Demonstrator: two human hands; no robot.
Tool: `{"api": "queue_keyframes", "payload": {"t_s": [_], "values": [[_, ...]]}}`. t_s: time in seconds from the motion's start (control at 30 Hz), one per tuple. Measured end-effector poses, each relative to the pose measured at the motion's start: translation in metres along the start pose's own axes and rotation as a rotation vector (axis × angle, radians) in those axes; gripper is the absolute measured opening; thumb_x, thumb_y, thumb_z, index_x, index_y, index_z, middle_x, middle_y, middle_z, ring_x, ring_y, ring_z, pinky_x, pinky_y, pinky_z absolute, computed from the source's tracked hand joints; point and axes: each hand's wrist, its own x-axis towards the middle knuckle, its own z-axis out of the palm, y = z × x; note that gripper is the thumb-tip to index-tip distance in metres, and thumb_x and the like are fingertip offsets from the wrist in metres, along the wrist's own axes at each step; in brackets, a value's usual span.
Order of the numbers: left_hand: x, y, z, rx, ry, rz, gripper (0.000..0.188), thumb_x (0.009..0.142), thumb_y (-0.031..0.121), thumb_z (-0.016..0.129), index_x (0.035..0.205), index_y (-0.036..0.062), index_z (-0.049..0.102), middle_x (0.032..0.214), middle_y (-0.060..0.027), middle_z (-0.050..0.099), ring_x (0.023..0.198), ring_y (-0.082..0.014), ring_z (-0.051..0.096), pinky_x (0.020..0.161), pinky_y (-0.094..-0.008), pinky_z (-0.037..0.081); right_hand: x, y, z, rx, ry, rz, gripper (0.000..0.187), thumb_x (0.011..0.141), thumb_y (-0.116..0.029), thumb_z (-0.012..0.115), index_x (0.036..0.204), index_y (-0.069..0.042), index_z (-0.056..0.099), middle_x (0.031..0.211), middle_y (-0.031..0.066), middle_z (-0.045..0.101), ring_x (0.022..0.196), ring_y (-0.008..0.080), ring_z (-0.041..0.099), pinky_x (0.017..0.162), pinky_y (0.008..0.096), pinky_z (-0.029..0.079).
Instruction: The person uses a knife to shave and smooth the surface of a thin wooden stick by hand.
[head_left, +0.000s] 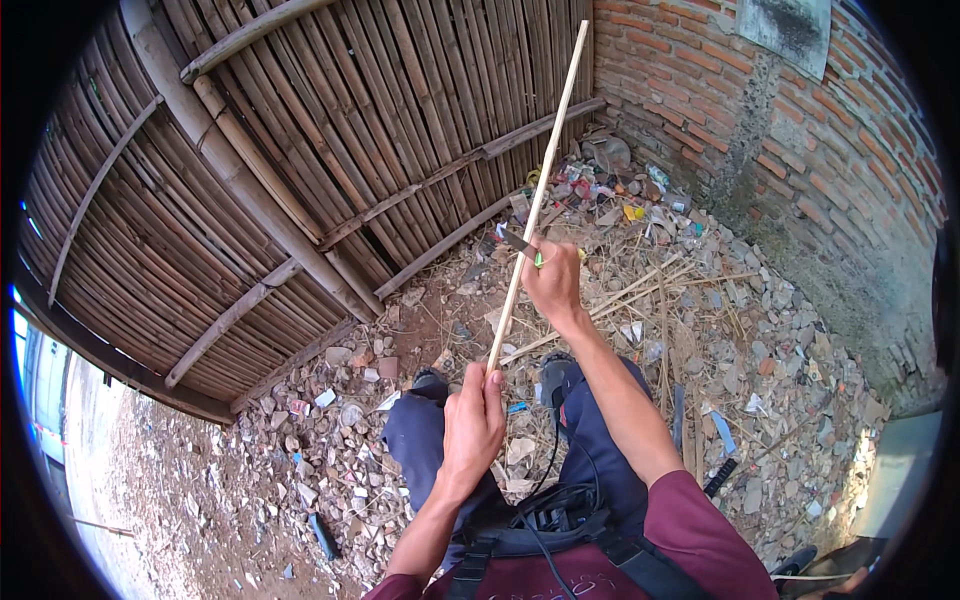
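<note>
A long pale strip of split bamboo or wood (553, 140) slants up and away from me, its far tip reaching in front of the bamboo wall. My left hand (472, 425) is closed round its near end, thumb on top, just above my knees. Farther up, my right hand (553, 285) grips a knife, mostly hidden in the fist except for a bit of green at the handle (539, 259). Its dark blade (517, 242) lies across the strip, pointing left. Whether the edge bites into the strip cannot be seen.
Several similar strips (640, 290) lie on the stony, littered ground (740, 360). A bamboo wall (400, 110) rises ahead and left, a brick wall (690, 90) right. Beside my right leg is a black handle (720, 477). A dark shoe (797, 562) shows at lower right.
</note>
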Motion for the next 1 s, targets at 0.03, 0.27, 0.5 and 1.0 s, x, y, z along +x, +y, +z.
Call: {"api": "queue_keyframes", "payload": {"t_s": [0.03, 0.27, 0.5, 1.0], "values": [[0.005, 0.004, -0.002, 0.006, 0.010, 0.008, 0.016, 0.112, 0.014, 0.053, 0.107, 0.0005, 0.058, 0.062, -0.0180, 0.053, 0.051, -0.0312, 0.053, 0.051, -0.0436, 0.039, -0.003, -0.005, 0.001, -0.001, 0.003, -0.001, 0.016, 0.093, -0.006, 0.062, 0.084, -0.002, 0.076, 0.055, 0.0103, 0.064, 0.043, 0.0235, 0.060, 0.043, 0.0377, 0.041], [0.033, 0.018, -0.007, -0.002, 0.098, 0.063, 0.015, 0.113, 0.015, 0.052, 0.107, 0.0010, 0.057, 0.063, -0.0216, 0.054, 0.053, -0.0412, 0.055, 0.053, -0.0476, 0.041, -0.025, -0.038, 0.004, 0.101, -0.121, -0.150, 0.010, 0.088, -0.010, 0.061, 0.078, -0.007, 0.062, 0.068, 0.0129, 0.068, 0.057, 0.0360, 0.066, 0.051, 0.0475, 0.049], [0.035, 0.016, 0.000, 0.064, 0.121, 0.096, 0.011, 0.112, 0.013, 0.052, 0.108, 0.0026, 0.054, 0.063, -0.0261, 0.057, 0.059, -0.0491, 0.060, 0.052, -0.0538, 0.041, -0.023, -0.039, 0.003, 0.107, -0.113, -0.118, 0.007, 0.085, -0.009, 0.063, 0.079, -0.006, 0.062, 0.068, 0.0138, 0.067, 0.057, 0.0367, 0.066, 0.052, 0.0483, 0.048], [0.023, 0.008, 0.008, 0.081, 0.106, 0.100, 0.011, 0.111, 0.012, 0.055, 0.106, 0.0026, 0.055, 0.059, -0.0212, 0.052, 0.050, -0.0413, 0.055, 0.049, -0.0483, 0.037, -0.010, -0.014, 0.003, 0.075, -0.037, -0.139, 0.013, 0.084, -0.004, 0.066, 0.093, -0.004, 0.074, 0.069, 0.0199, 0.068, 0.063, 0.0385, 0.069, 0.056, 0.0485, 0.050]]}}
